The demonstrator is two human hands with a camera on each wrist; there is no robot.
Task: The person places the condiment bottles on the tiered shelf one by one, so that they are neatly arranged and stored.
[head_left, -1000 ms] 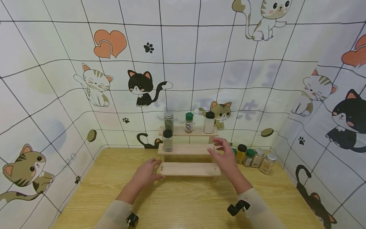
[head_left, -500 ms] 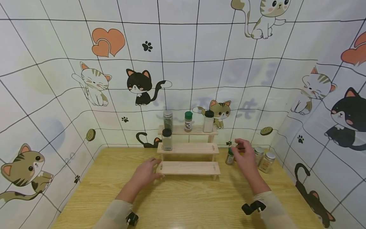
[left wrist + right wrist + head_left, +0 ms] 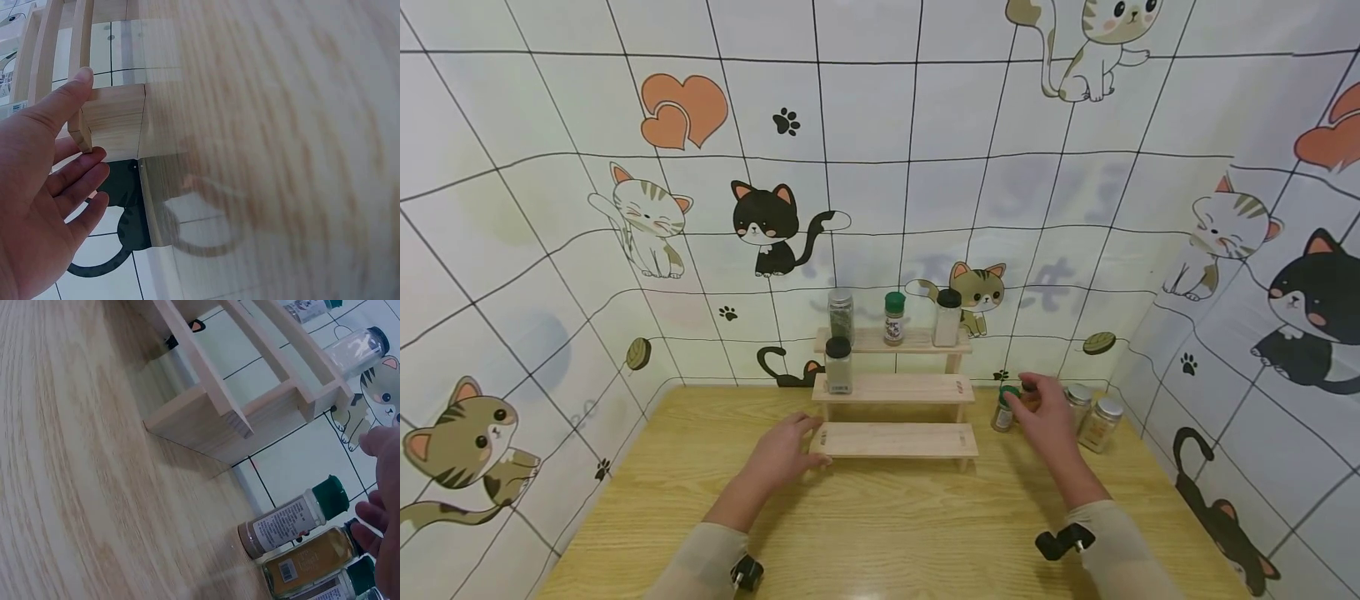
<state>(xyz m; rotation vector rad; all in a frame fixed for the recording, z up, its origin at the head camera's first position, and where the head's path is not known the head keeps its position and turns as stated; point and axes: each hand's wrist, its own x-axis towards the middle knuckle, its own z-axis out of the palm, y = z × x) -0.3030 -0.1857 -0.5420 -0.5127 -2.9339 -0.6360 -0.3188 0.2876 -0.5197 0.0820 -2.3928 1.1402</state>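
A three-tier wooden rack (image 3: 895, 440) stands on the table. My left hand (image 3: 782, 452) holds the left end of its lowest shelf, the thumb on the front edge and fingers round the end in the left wrist view. My right hand (image 3: 1048, 421) hovers by the jars right of the rack, thumb spread from the bent fingers. Its fingertips are close to the black cap of a yellow spice jar (image 3: 306, 562); contact is unclear. A green-capped spice jar (image 3: 1003, 410) stands just left of this hand. In the head view the hand mostly hides the yellow jar.
On the top shelf stand a herb jar (image 3: 841, 317), a green-capped jar (image 3: 893, 320) and a black-capped white jar (image 3: 947, 320). A black-capped jar (image 3: 838, 367) is on the middle shelf's left. Silver-capped jars (image 3: 1099, 427) stand right of my right hand. Cat-print sheeting (image 3: 865, 200) surrounds the table.
My right hand has moved right, from the rack's right end to the jars, then slightly lower. My left hand stays on the rack.
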